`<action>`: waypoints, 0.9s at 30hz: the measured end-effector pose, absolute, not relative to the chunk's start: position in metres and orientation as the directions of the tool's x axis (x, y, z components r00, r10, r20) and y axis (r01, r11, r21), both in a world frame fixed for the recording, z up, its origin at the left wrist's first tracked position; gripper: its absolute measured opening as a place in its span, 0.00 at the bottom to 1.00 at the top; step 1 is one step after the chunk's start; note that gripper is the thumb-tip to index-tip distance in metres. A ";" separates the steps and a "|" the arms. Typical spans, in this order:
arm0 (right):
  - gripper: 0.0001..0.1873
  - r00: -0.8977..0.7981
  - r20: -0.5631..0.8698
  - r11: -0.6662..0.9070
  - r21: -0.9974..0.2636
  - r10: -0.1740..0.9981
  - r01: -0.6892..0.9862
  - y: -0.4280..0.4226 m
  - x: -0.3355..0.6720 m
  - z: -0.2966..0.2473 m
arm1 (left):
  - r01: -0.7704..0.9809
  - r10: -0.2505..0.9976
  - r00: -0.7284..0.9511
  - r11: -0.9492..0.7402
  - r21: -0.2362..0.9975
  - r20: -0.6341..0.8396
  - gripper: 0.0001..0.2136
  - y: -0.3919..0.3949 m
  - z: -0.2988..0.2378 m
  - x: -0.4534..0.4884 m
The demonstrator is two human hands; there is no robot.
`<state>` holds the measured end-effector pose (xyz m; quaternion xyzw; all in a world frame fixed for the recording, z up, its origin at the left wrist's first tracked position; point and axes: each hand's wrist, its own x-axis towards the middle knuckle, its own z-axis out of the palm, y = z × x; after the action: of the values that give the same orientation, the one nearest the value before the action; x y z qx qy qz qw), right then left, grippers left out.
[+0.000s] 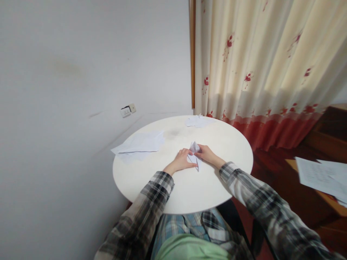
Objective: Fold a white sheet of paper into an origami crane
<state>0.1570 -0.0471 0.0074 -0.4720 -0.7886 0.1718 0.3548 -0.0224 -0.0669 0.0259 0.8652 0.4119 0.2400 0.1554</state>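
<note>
A small folded white paper (194,155) lies at the middle of a round white table (151,180). My left hand (182,161) rests on the table with its fingers pressing the paper's left side and lower point. My right hand (207,154) pinches the paper's right edge near its raised upper flap. Both arms are in plaid sleeves.
A stack of white sheets (141,144) lies at the table's left edge, and a crumpled white paper (198,121) at the far edge. A cream curtain with red flowers (265,68) hangs to the right. More sheets (322,175) sit on a wooden surface far right.
</note>
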 end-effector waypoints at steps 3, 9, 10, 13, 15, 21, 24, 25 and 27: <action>0.07 -0.301 0.400 0.496 -0.603 0.866 0.625 -0.047 0.157 0.008 | 0.641 0.786 0.561 -0.612 0.464 0.262 0.24 -0.069 0.026 -0.022; 0.08 -0.309 0.414 0.512 -0.600 0.856 0.615 -0.048 0.156 0.008 | 0.648 0.781 0.584 -0.612 0.454 0.220 0.28 -0.070 0.027 -0.021; 0.08 -0.307 0.412 0.509 -0.598 0.858 0.619 -0.048 0.156 0.008 | 0.650 0.781 0.586 -0.612 0.451 0.214 0.28 -0.071 0.027 -0.021; 0.07 -0.298 0.408 0.499 -0.591 0.863 0.634 -0.048 0.157 0.009 | 0.652 0.773 0.601 -0.621 0.436 0.202 0.29 -0.071 0.027 -0.021; 0.06 -0.282 0.411 0.487 -0.583 0.867 0.650 -0.048 0.157 0.009 | 0.653 0.771 0.602 -0.626 0.426 0.208 0.27 -0.071 0.025 -0.021; 0.07 -0.192 0.421 0.416 -0.544 0.887 0.729 -0.044 0.161 0.008 | 0.668 0.790 0.560 -0.609 0.428 0.251 0.18 -0.068 0.020 -0.018; 0.07 -0.190 0.420 0.409 -0.529 0.888 0.743 -0.042 0.162 0.007 | 0.657 0.788 0.570 -0.607 0.448 0.232 0.19 -0.066 0.020 -0.019; 0.08 -0.190 0.419 0.409 -0.529 0.888 0.744 -0.041 0.162 0.006 | 0.653 0.789 0.573 -0.603 0.459 0.221 0.20 -0.065 0.020 -0.020; 0.08 -0.190 0.416 0.408 -0.532 0.889 0.742 -0.041 0.162 0.006 | 0.643 0.788 0.584 -0.595 0.482 0.195 0.22 -0.065 0.022 -0.022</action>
<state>0.1623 -0.0407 0.0056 -0.5335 -0.7642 0.1062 0.3466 -0.0218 -0.0650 0.0218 0.8708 0.4107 0.1985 0.1832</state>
